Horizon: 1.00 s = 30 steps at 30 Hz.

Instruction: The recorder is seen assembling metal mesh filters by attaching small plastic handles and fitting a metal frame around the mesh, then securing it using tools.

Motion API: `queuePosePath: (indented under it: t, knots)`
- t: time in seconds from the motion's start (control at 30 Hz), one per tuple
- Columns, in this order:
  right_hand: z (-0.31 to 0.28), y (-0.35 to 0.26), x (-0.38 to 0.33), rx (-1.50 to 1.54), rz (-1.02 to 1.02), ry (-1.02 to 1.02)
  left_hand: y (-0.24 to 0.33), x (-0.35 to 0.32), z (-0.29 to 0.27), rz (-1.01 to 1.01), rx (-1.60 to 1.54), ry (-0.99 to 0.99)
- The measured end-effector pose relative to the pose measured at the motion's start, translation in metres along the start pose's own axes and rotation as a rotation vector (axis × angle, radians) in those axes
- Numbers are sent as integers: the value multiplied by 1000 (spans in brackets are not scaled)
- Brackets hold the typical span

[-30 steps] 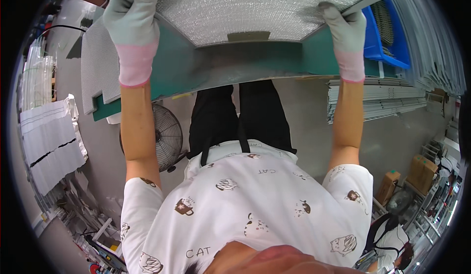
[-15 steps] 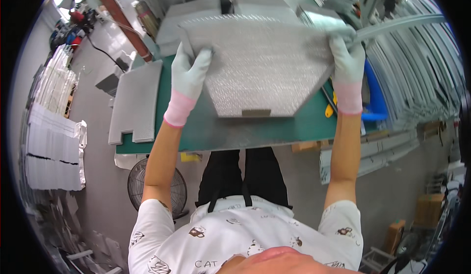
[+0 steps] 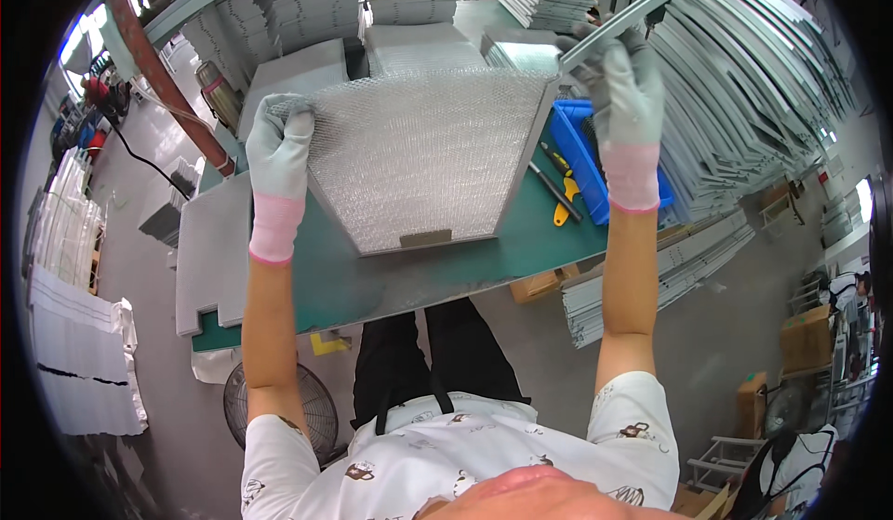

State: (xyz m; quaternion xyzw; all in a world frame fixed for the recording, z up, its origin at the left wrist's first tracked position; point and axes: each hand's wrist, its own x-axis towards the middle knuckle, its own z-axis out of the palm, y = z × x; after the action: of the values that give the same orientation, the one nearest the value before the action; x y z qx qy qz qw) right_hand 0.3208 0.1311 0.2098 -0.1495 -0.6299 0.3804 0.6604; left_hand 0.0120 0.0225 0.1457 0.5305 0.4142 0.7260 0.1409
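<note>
A silvery mesh panel stands tilted above the green table, with a thin metal frame edge down its right side and a small tab at its bottom edge. My left hand, in a white glove with a pink cuff, pinches the panel's upper left corner, thumb in front. From the upper right corner a long metal frame strip slants up and away to the right. Close by this strip is my gloved right hand, just right of the panel. Its fingers are smeared by motion, so its grip is unclear.
On the green table lie a blue bin, a yellow-handled tool and a dark rod. Grey panels lie at the left edge; frame strips crowd the right. A floor fan stands below.
The panel and my left hand have shifted left and lower in view. My right hand has come away from the panel's upper right corner. The long strip now slants more steeply.
</note>
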Motion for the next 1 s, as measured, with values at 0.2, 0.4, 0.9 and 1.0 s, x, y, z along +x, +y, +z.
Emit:
queuePosePath:
  t: [0.2, 0.4, 0.9, 1.0]
  knots:
    - [7, -23, 28, -148, -25, -165, 7, 3, -5, -20, 19, -101]
    - [27, -22, 50, -824, -338, -834, 6, 6, -10, -53, 71, -86]
    - [75, -51, 60, -999, -206, -1344, 19, -8, 32, 290, -206, 420]
    - [100, -32, 46, -764, -352, -1270, 25, -14, 39, 288, -227, 454]
